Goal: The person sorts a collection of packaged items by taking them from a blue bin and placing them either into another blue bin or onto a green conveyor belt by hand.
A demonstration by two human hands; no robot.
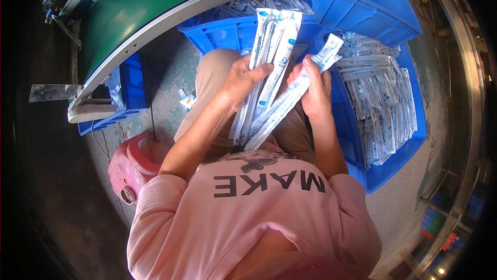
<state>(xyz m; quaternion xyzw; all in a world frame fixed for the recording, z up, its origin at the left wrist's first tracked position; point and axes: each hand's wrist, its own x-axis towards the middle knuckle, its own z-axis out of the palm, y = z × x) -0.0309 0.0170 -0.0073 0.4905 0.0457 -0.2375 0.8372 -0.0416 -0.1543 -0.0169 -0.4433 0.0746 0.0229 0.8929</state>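
Observation:
My left hand is closed round a bundle of long, narrow plastic packets, white and clear with blue print, held upright above my lap. Its thumb lies across the front of the bundle. In my right hand is another slim packet of the same kind, gripped near its top and slanting down to the left. The lower ends of both lots come together by my waist. What lies inside the wrappers is too small to make out.
A blue bin on my right holds neat stacks of packets. Ahead, another blue bin has loose packets; a blue crate is above it. Left are a green conveyor belt, a small blue bin and a pink stool.

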